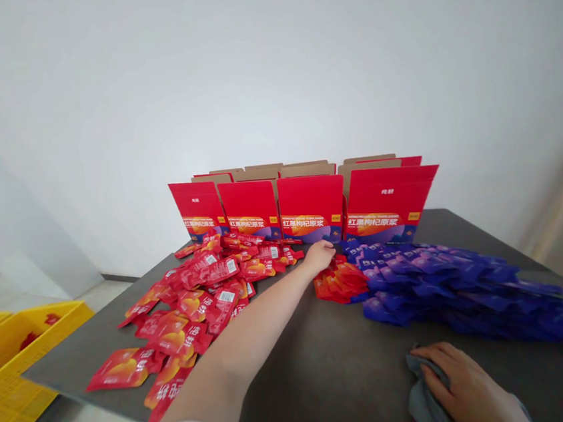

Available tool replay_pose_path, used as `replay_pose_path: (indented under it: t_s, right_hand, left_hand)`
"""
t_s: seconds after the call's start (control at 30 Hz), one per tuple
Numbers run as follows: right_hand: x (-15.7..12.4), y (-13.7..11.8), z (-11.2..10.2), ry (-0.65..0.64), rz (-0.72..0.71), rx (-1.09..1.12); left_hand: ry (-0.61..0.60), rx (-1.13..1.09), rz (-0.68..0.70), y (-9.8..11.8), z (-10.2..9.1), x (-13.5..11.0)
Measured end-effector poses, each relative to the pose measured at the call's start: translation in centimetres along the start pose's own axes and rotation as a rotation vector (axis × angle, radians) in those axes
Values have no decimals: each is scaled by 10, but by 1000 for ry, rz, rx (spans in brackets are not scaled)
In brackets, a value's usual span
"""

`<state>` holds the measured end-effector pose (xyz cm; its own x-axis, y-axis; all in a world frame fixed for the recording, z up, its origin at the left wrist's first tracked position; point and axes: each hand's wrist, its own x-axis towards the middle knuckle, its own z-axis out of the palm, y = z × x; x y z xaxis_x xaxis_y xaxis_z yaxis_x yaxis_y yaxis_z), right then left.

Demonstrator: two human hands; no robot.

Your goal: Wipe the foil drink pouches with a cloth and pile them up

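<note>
My left hand reaches across the table to the back edge of a short overlapping row of red pouches. Its fingers are curled closed against that end of the row; whatever is between them is hidden. Near the front edge, my right hand is closed on a grey cloth pressed on the tabletop. Long overlapping rows of blue-purple pouches lie to the right of the red row. On the left, a loose heap of red pouches spreads beside my left forearm.
Open red cartons with raised flaps stand in rows along the back of the dark table. A yellow crate with a few red items inside is off the table's left side. A white wall rises behind.
</note>
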<state>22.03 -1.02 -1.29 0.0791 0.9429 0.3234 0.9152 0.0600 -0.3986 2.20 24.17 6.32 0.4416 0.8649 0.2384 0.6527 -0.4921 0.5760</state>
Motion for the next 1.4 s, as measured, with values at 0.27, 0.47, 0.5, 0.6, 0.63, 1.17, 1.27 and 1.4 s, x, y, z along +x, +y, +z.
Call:
replay_pose_path:
  t_s: [0.27,0.47,0.5,0.6,0.63,1.17,1.27,1.4]
  right_hand:
    - [-3,-3,0,-29,82,34]
    - [-3,-7,-3,-32,79,53]
    - [-3,-7,-4,-32,82,52]
    - [-3,-7,-5,-30,68,53]
    - [-3,-7,-5,-24,59,53]
    - [-5,0,-9,-91,68,24]
    - [-6,0,-16,-95,75,3]
    - [-12,-17,-22,-63,7,-59]
  left_hand:
    - [-107,510,-92,-69,-73,-49]
    - [-167,688,-11,-80,-98,-76]
    - [-176,694,20,-77,-98,-79]
    - [-205,698,98,-63,-99,-86]
    - [-212,695,122,-57,-100,-89]
    - [-456,-1002,-407,6,14,-151]
    - [-556,-973,-416,4,16,-158]
    - [-563,-937,-408,3,8,-158]
